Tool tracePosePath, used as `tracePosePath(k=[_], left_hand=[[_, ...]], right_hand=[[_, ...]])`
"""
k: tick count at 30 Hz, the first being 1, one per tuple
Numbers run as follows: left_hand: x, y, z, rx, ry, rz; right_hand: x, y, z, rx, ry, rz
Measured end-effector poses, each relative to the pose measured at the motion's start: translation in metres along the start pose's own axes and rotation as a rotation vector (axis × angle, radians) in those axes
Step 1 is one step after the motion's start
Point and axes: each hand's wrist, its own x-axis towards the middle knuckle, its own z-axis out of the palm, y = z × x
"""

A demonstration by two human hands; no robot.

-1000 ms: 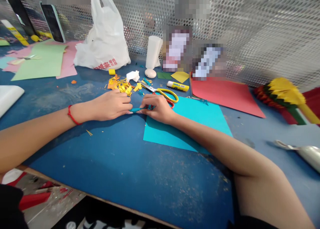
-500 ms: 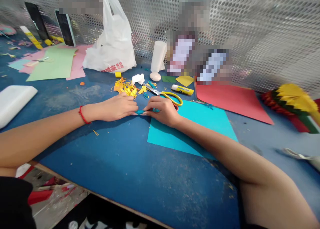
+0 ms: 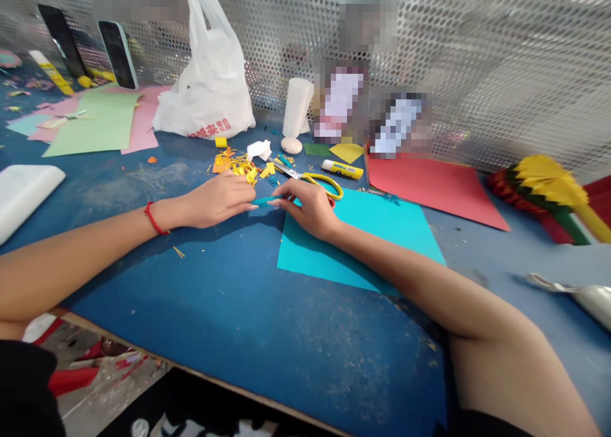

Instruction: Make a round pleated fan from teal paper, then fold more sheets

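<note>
Your right hand (image 3: 305, 209) is curled almost closed, thumb and fingers pinching a narrow turquoise paper strip (image 3: 268, 201) that lies between your two hands. Your left hand (image 3: 217, 200), with a red cord bracelet (image 3: 153, 218) at its wrist, is nearly closed too, its fingertips at the strip's other end, though you can't tell from this view whether it grips or only touches. Keep both pinches close and even, using your fingertips rather than your palms, so the strip doesn't twist or crease. A turquoise paper sheet (image 3: 363, 246) lies under your right hand and forearm on the blue desk (image 3: 205, 310). The yellow-handled scissors (image 3: 291, 172) sit just beyond your right hand, so mind your knuckles near their handles. Yellow and orange paper scraps (image 3: 241, 166) are piled just beyond your left hand, and a glue stick (image 3: 342, 168) lies past the scissors. Farther off, a red paper sheet (image 3: 434, 192) lies beyond your right hand, a green paper sheet (image 3: 93, 128) lies beyond your left, and a white plastic bag (image 3: 207, 74) slumps against the perforated metal screen (image 3: 501, 74).
</note>
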Motion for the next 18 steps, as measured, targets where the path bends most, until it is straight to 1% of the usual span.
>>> tracePosePath(k=[2,4,6,8,9,10,12,15,18], left_hand=[[0.002,0.004,0.000,-0.098,0.058,-0.058],[0.005,0.009,0.001,-0.189,0.091,-0.105],[0.009,0.015,0.003,-0.256,0.101,-0.127],[0.011,0.021,0.005,-0.284,0.113,-0.123],[0.012,0.024,0.005,-0.289,0.124,-0.121],[0.012,0.027,0.005,-0.293,0.140,-0.122],[0.012,0.032,0.005,-0.316,0.189,-0.148],[0.012,0.037,0.007,-0.389,0.251,-0.236],[0.013,0.040,0.012,-0.467,0.253,-0.320]], right_hand=[[0.001,-0.005,0.003,0.161,0.071,0.089],[0.002,-0.011,0.005,0.252,0.152,0.149],[0.004,-0.016,0.005,0.229,0.248,0.111],[0.007,-0.020,0.001,0.124,0.287,-0.008],[0.008,-0.022,-0.003,0.058,0.277,-0.077],[0.010,-0.025,-0.007,-0.012,0.239,-0.141],[0.014,-0.029,-0.016,-0.168,0.122,-0.253],[0.016,-0.036,-0.025,-0.398,-0.026,-0.402],[0.014,-0.041,-0.023,-0.526,-0.062,-0.508]])
